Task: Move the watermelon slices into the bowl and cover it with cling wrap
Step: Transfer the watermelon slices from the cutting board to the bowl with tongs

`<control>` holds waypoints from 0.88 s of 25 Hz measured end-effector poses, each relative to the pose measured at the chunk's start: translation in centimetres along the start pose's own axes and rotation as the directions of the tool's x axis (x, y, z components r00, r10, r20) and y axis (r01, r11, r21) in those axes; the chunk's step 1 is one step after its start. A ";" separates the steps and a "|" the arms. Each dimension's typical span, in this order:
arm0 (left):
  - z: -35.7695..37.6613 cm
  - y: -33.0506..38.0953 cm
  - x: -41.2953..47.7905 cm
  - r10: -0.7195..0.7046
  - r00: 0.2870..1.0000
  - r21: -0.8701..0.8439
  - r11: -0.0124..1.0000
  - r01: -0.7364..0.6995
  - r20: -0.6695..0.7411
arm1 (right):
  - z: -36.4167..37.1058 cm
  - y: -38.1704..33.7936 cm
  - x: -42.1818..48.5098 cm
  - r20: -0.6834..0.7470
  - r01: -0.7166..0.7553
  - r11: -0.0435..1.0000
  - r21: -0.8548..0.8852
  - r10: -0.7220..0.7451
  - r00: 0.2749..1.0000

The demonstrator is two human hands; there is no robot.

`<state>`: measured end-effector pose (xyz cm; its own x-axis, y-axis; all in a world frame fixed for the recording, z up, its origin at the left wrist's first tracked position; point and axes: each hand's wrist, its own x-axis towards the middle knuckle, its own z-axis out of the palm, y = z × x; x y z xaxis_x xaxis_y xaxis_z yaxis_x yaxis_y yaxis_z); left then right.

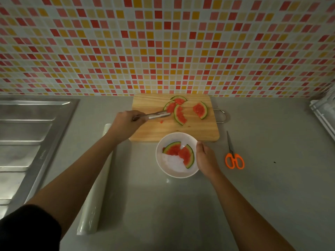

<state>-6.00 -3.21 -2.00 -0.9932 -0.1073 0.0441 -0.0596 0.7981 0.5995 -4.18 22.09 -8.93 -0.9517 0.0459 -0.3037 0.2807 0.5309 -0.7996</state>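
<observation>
A white bowl stands on the grey counter in front of a wooden cutting board. Two watermelon slices lie in the bowl. Several more slices rest on the far half of the board, one apart at the right. My left hand grips metal tongs whose tips touch the leftmost slice on the board. My right hand holds the bowl's right rim. A roll of cling wrap lies on the counter under my left forearm.
Orange-handled scissors lie on the counter right of the bowl. A steel sink drainboard fills the left side. A metal handle sticks out from the board's right edge. A pale object sits at the far right. Tiled wall behind.
</observation>
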 end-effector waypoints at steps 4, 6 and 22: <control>1.9 -1.8 3.5 -0.506 0.857 -0.361 0.784 0.505 0.099 | 0.0 -0.1 0.1 -0.014 0.009 1.000 -0.009 -0.009 1.000; 2.3 -2.2 5.0 -0.575 0.801 -0.473 0.665 0.578 0.170 | -0.1 -0.1 0.1 -0.017 0.017 1.000 -0.016 -0.017 1.000; 3.2 -0.7 9.0 -0.472 0.868 -0.453 0.746 0.488 0.155 | -0.1 0.0 0.3 -0.016 0.028 1.000 0.003 -0.028 0.999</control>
<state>-15.26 -2.86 -4.56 -0.8490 -0.3780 -0.3691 -0.4836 0.2745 0.8311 -4.45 22.18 -8.97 -0.9612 0.0446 -0.2724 0.2539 0.5297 -0.8093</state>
